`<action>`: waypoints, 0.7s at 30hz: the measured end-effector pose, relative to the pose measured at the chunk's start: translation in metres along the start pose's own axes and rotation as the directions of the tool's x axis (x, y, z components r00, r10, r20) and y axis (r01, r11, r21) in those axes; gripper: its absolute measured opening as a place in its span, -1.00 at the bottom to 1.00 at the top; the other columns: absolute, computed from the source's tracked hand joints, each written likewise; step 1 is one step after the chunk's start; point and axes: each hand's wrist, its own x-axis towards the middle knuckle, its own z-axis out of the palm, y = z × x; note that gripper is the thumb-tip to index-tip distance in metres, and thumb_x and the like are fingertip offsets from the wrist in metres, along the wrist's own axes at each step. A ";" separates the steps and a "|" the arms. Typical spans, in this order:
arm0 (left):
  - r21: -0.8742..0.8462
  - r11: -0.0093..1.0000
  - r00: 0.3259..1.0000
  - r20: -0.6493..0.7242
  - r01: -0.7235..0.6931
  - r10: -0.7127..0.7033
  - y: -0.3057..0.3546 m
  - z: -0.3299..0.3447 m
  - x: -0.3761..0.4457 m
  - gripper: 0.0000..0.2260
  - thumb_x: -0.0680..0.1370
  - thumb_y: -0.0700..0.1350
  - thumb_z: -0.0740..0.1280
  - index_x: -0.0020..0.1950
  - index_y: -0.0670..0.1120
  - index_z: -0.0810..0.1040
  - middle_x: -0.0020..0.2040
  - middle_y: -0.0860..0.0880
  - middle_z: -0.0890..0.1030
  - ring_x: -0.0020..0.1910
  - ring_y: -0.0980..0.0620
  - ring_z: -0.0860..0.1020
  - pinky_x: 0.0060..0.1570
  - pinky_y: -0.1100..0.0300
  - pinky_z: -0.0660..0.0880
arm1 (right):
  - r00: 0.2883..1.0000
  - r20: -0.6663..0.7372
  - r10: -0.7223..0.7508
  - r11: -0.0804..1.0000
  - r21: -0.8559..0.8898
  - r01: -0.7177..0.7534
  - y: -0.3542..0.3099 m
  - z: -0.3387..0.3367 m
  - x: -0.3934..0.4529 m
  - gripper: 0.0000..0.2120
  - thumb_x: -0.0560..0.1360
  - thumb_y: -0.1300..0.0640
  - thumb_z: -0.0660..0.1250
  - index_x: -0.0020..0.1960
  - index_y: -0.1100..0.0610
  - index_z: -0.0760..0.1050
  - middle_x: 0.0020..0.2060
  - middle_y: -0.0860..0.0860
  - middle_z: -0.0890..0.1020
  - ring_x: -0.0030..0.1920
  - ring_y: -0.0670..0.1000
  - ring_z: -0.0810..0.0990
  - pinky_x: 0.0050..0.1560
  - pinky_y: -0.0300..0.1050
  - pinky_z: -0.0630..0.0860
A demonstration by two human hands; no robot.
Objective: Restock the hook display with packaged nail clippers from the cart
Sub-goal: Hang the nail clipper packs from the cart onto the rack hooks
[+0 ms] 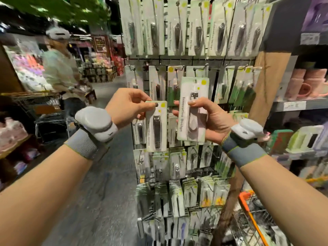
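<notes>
My left hand [128, 103] pinches the top of a packaged nail clipper [156, 126], a white-green card with a metal clipper hanging upright. My right hand [207, 119] grips a second nail clipper pack [192, 110] by its side; the card reads "Innovative Design". Both packs are held in front of the hook display [177, 71], where rows of similar packs hang from metal hooks. The cart [252, 221], with an orange rim, is at the lower right, only partly in view.
Shelves [298, 105] with pink and green goods stand to the right of the display. A person with a white headset [60, 68] stands at the left by another cart [40, 107]. The grey aisle floor runs along the left of the display.
</notes>
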 end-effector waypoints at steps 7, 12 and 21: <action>0.101 0.994 0.998 -0.051 0.045 -0.040 -0.039 -0.034 -0.013 -0.91 0.44 -0.28 0.44 -0.26 -0.19 0.59 -0.44 -0.06 0.56 -0.54 0.15 0.47 -0.48 0.34 0.44 | 0.998 -0.003 0.057 0.998 -0.013 -0.057 0.022 0.018 0.021 -0.59 0.20 0.16 0.41 0.04 0.21 0.55 -0.20 0.09 0.66 -0.23 0.03 0.66 -0.02 -0.02 0.58; 0.153 0.988 0.999 -0.018 0.035 -0.033 -0.052 -0.047 -0.008 -0.93 0.45 -0.30 0.42 -0.21 -0.26 0.58 -0.43 -0.09 0.56 -0.58 0.17 0.46 -0.51 0.38 0.41 | 0.999 -0.024 0.022 0.999 0.027 -0.021 0.028 0.030 0.032 -0.82 0.30 0.19 0.28 -0.15 0.20 0.59 -0.27 0.08 0.69 -0.29 0.01 0.66 -0.08 0.00 0.60; 0.148 0.987 0.991 0.109 0.056 -0.073 -0.070 -0.048 0.005 -0.85 0.43 -0.26 0.45 -0.31 -0.12 0.54 -0.47 -0.02 0.60 -0.50 0.03 0.55 -0.46 0.25 0.50 | 0.998 -0.067 0.003 0.999 0.040 0.000 0.042 0.042 0.048 -0.83 0.30 0.21 0.28 -0.22 0.23 0.62 -0.20 0.12 0.67 -0.22 0.06 0.65 0.04 0.14 0.54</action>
